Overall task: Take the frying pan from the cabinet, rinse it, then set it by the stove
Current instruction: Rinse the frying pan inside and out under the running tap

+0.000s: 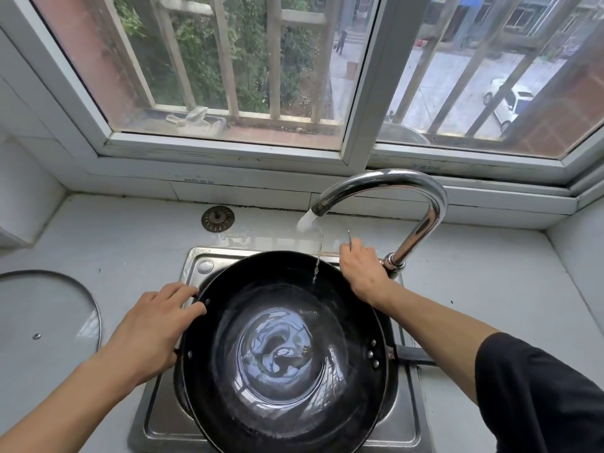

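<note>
Your frying pan (284, 348) sits in the lower centre of the frame, resting in the steel sink (196, 259) and covering most of it. The black pan holds a shallow pool of swirling water at its bottom, and its dark handle (413, 356) sticks out to the right, passing under your right forearm.

Your left hand (153, 328) lies at the pan's left rim, palm down and fingers spread loosely, the fingertips touching the rim beside a small side loop; it is open, pressing rather than clasping. Your right hand (362, 273) reaches over the pan's upper right edge and is closed around the faucet lever (349, 238) just beside the base of the faucet (392, 197).

The chrome faucet arches up and back to the left, above centre of the frame, and a thin stream of water (316, 266) falls from its spout onto the far inner wall of the pan.

On the white table at the left edge lies a glass lid (49, 322), flat and well apart from the pan. A round sink strainer (217, 218) rests on the table behind the sink, below the window (228, 76).
</note>
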Motion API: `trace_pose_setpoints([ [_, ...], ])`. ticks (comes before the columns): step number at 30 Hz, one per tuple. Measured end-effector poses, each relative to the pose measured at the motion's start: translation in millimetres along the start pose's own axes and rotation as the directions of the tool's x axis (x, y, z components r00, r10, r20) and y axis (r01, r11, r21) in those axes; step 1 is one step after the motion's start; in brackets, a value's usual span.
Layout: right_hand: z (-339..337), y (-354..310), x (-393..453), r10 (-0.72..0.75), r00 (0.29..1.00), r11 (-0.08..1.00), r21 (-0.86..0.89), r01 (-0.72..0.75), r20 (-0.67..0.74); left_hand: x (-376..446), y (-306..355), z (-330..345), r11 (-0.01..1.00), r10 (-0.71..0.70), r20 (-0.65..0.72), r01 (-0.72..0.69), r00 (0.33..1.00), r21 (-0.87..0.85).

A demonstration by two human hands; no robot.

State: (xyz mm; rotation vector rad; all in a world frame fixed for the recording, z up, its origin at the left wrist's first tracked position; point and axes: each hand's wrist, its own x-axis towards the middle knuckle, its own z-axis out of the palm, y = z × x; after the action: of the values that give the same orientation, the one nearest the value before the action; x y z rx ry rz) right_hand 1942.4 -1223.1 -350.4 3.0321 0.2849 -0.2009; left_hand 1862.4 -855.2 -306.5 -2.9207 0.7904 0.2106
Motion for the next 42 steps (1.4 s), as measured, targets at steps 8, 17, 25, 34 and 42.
trace_pose_setpoints([
  [8,-1.0,-0.2,1.5,-0.015,1.000,1.000,-0.011,0.015,0.019,-0.6,-0.3,-2.5,1.000,-0.006,0.015,0.006,1.000,-0.014],
  [17,-3.4,1.4,1.8,0.011,1.000,0.999,0.045,-0.012,0.029,-0.3,-0.5,-0.4,1.000,-0.025,0.039,0.025,0.999,-0.015],
  [25,-6.1,0.2,-5.1,0.029,0.999,0.995,0.091,-0.031,0.017,0.8,0.4,-2.7,0.998,-0.046,0.101,0.050,0.994,-0.033],
  [34,-3.8,-4.5,-3.4,0.057,0.998,0.997,0.047,-0.056,-0.012,-0.8,-0.2,-2.9,0.999,-0.031,0.082,0.034,0.996,-0.030],
  [42,-0.9,-3.9,-1.4,0.061,0.998,0.997,0.044,-0.060,-0.013,0.0,-0.2,-2.5,0.999,-0.027,0.051,0.028,0.998,-0.015],
])
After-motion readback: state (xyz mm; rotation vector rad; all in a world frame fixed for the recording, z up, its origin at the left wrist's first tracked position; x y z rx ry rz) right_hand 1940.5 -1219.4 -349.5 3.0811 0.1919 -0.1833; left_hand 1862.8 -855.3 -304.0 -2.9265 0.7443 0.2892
